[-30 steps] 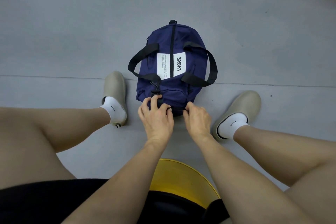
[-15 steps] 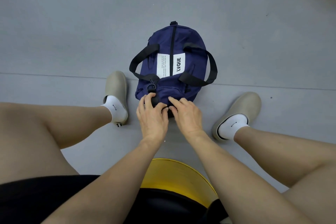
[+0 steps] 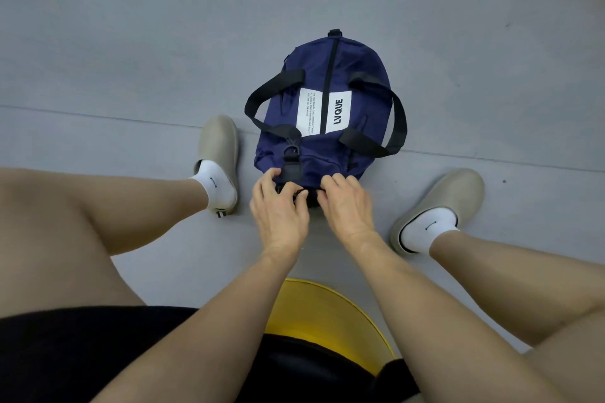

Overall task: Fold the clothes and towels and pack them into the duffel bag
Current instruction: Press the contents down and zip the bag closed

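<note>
At 6 o'clock a yellow stool (image 3: 327, 311) is seen under the person. Just ahead, the near end of the bag (image 3: 330, 154) is gripped: the left hand (image 3: 278, 213) is curled round a black tab (image 3: 291, 170), the right hand (image 3: 347, 206) curled on the cloth beside it. The bag is set on the floor (image 3: 131, 42) at 12 o'clock, between the shoes (image 3: 217, 147). It is judged soft and light, best lifted by the black handles (image 3: 397, 121) at 9 and 3 o'clock. Navy cloth, a black zip (image 3: 329, 82) and a white label (image 3: 339, 111) are shown.

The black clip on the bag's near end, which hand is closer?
Left. The left hand grips the bag just below the clip; the right hand holds it further right.
</note>
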